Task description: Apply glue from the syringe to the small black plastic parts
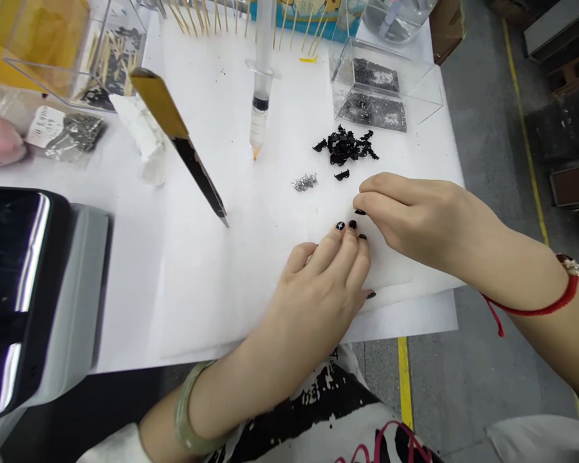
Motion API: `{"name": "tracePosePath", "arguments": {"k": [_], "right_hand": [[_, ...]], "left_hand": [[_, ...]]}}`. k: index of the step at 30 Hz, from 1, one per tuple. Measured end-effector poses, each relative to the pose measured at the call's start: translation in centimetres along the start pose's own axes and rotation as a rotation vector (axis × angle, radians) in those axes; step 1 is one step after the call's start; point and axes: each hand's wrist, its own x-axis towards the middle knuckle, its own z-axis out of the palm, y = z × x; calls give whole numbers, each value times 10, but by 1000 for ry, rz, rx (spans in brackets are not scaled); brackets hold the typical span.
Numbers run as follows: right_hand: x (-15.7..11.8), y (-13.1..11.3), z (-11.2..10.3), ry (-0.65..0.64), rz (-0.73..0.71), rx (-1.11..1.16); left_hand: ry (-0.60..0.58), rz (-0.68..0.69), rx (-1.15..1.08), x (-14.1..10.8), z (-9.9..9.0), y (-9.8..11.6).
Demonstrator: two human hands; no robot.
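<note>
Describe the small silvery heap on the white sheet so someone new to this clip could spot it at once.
On the white sheet, look below the tip of the upright syringe. The silvery heap lies there, left of the black pile. It is smaller, and metallic grey rather than black.

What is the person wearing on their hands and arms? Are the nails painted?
Yes. The nails of the left hand and the right hand are painted black. The left wrist wears a pale green bangle. The right wrist wears a red string bracelet with a small bead. Both forearms are bare.
</note>
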Motion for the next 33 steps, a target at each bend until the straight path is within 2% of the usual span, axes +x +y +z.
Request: {"name": "tracePosePath", "arguments": {"k": [4,10,21,28,33], "right_hand": [[0,4,2,0,-101,-149],[2,8,9,13,-152,-221],[13,0,14,-77,-126,-202],[24,2,9,-166,-169,-173],[24,12,5,-125,-176,-84]], "left_hand": [[3,-3,-5,0,-1,1],[-13,-1,6,1,0,0],[-34,-3,18,2,0,0],[-39,7,47,4,0,0],[-37,19,67,3,0,1]]}}
